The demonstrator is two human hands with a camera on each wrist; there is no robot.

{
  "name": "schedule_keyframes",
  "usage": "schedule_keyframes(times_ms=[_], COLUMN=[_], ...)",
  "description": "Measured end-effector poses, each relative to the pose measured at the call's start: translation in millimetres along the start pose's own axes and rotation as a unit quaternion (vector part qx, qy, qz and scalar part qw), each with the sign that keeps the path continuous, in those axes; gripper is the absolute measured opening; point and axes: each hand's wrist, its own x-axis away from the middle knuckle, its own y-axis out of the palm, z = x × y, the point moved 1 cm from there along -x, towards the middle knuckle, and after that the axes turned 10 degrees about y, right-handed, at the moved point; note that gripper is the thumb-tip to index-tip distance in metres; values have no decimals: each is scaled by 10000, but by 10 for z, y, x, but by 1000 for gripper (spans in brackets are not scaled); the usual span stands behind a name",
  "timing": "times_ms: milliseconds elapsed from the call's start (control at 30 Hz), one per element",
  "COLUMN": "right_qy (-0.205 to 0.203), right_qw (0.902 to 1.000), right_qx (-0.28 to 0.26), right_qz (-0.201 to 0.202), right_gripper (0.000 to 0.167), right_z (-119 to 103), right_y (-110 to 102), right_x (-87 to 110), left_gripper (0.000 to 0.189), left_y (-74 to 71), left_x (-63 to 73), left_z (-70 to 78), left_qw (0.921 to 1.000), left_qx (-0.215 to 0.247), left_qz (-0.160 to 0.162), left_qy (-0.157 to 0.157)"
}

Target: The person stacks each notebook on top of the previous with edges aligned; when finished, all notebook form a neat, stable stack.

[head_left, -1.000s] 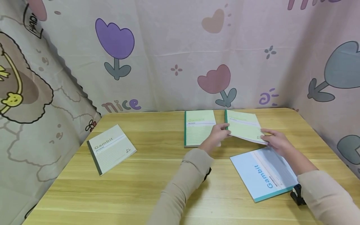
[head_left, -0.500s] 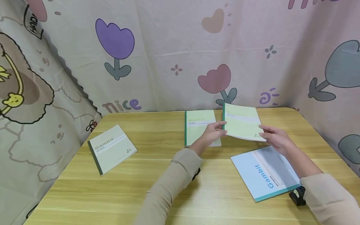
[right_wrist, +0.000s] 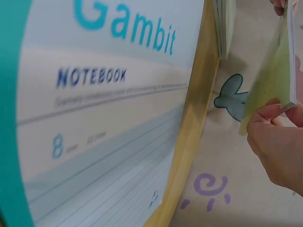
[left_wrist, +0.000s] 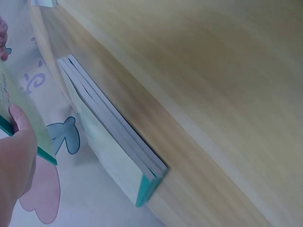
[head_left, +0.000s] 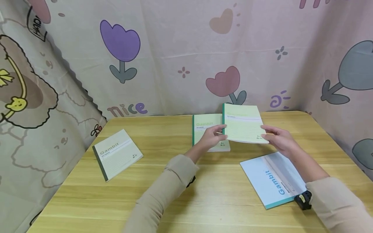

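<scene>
On the left, a grey-green notebook (head_left: 118,158) is lying aslant on the wooden table (head_left: 157,181), its dark spine sitting just beside the table's left edge. A broad stretch of bare wood is running from its right corner to a green-spined notebook stack (head_left: 214,147), which is resting flat near the far edge, close to the patterned cloth (head_left: 163,48). The left wrist view is showing the stack's layered page edges.

The left hand (head_left: 211,137) is pinching the spine side of a pale green notebook (head_left: 243,124), thumb and fingers gripping narrowly. That notebook is hanging raised above the table, tilted and apart from the stack, though overlapping it in the head view. The right hand (head_left: 281,140) is pinching its opposite edge near the lower corner.

Farther right, a blue notebook (head_left: 271,181) is lying below the right forearm, its teal spine facing the person. Wood is showing between it and the table's right edge.
</scene>
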Motion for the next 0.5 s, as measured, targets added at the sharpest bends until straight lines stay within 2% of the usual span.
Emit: schedule_keyframes(times_ms=[200, 500], right_qy=[-196, -418], right_qw=[9996, 9989], right_qx=[225, 201], right_qz=[-24, -45], right_gripper=[62, 58], right_z=[-62, -160], right_y=[115, 329], right_x=[-9, -86], left_gripper=[45, 45], left_y=[-131, -348], left_x=[70, 169], left_z=[-30, -106], left_qw=[9995, 9980], left_qx=[-299, -499], left_qz=[-27, -33], left_qy=[132, 384])
